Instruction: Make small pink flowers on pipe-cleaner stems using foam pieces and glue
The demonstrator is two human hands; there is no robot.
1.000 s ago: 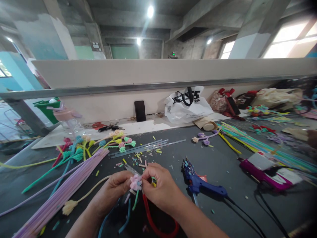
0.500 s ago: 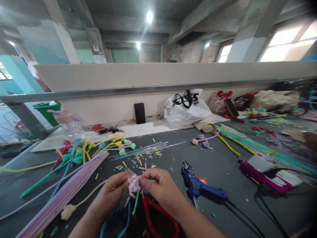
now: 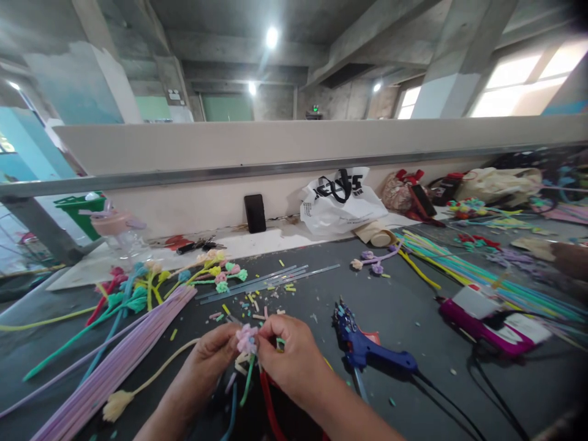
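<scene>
Between my two hands is a small pink pipe-cleaner flower (image 3: 247, 339). My left hand (image 3: 215, 350) pinches it from the left side. The fingertips of my right hand (image 3: 285, 350) are pressed together at the flower's right edge; what exactly they grip there is hidden. A short green pipe-cleaner piece (image 3: 248, 381) hangs below the flower. Under my right hand lie red-handled scissors (image 3: 269, 404), mostly covered. Cut pipe-cleaner bits (image 3: 257, 300) are scattered just beyond my fingers.
A blue glue gun (image 3: 367, 352) lies right of my hands, a purple one (image 3: 493, 324) farther right. Lilac pipe cleaners (image 3: 124, 361) and finished flowers (image 3: 215, 269) lie left. Clear glue sticks (image 3: 275, 282) lie ahead; a phone (image 3: 255, 213) leans against the partition.
The view has shifted slightly to the right. My right hand has turned a little at the flower, and its wrist covers more of the scissors. The flower stays between both hands.
</scene>
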